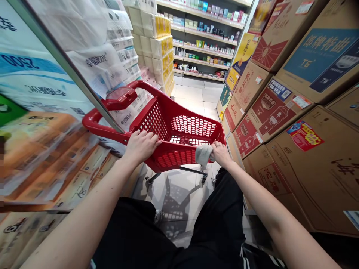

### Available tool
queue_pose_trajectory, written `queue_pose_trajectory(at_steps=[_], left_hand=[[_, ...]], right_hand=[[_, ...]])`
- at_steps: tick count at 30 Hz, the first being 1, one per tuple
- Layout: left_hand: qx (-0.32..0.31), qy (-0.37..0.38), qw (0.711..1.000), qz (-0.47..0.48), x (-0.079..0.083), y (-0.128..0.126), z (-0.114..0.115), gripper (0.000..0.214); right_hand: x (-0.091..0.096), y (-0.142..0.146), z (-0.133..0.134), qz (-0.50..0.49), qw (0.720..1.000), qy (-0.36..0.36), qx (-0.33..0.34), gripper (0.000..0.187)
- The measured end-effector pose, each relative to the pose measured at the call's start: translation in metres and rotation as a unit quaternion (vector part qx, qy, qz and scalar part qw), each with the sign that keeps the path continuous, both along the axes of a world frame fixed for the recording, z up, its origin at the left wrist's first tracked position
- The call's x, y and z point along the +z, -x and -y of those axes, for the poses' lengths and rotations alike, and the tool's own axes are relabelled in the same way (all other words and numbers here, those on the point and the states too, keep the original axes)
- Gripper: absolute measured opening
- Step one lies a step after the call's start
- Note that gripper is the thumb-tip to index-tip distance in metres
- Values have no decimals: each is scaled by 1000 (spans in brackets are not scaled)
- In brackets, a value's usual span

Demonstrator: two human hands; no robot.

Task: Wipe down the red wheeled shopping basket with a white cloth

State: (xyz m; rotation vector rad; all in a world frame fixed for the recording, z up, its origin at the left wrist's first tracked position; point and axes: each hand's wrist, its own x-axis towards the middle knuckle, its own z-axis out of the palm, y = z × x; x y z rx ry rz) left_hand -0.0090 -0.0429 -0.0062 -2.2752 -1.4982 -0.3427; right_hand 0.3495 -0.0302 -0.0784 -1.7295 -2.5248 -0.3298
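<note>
A red plastic shopping cart [185, 108] stands sideways before me, its handle end to the left and its basket to the right. My left hand [142, 145] is closed over the near rim, close to where the handle joins. Farther right, my right hand [221, 153] grips the same rim near the basket's corner. A crumpled light grey cloth [203, 154] hangs over the rim beside my right fingers; whether they also pinch it I cannot tell. Through the holes of the basket the pale floor shows.
Stacked tissue packs [120, 48] rise on the left, with a slanted metal post [64, 63] in front. Cardboard cartons [303, 130] form a wall close on the right. Shelves of small boxes and bottles [207, 41] stand at the aisle's far end, beyond a tiled floor [193, 87].
</note>
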Motion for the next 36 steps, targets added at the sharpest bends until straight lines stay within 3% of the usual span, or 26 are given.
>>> queue_pose_trajectory(at_steps=[3, 6, 13, 16, 19, 25, 27, 30, 36], left_hand=[[0, -3, 1000, -13, 0, 0, -1, 37], [1, -10, 1000, -25, -1, -1, -3, 38], [26, -11, 999, -29, -1, -7, -4, 38], [23, -10, 999, -23, 0, -7, -4, 40], [18, -10, 1000, -22, 0, -6, -6, 40], [19, -8, 999, -27, -1, -5, -8, 39], [22, -12, 999, -27, -1, -7, -8, 38], [36, -20, 999, -27, -3, -15, -6, 34], [43, -24, 998, -30, -4, -45, -1, 35]], right_hand=[[0, -20, 1, 8, 1000, -22, 18, 38], [-2, -8, -3, 12, 999, -27, 30, 52], [3, 113, -25, -56, 993, -35, 93, 38], [8, 147, -31, -76, 991, -28, 105, 33], [8, 138, -33, -72, 990, -29, 118, 30], [-2, 60, -30, -39, 996, -32, 74, 28], [-4, 46, -29, -27, 998, -34, 53, 28], [-4, 53, -30, -29, 998, -36, 36, 29], [11, 120, -35, -97, 988, -42, 110, 34]])
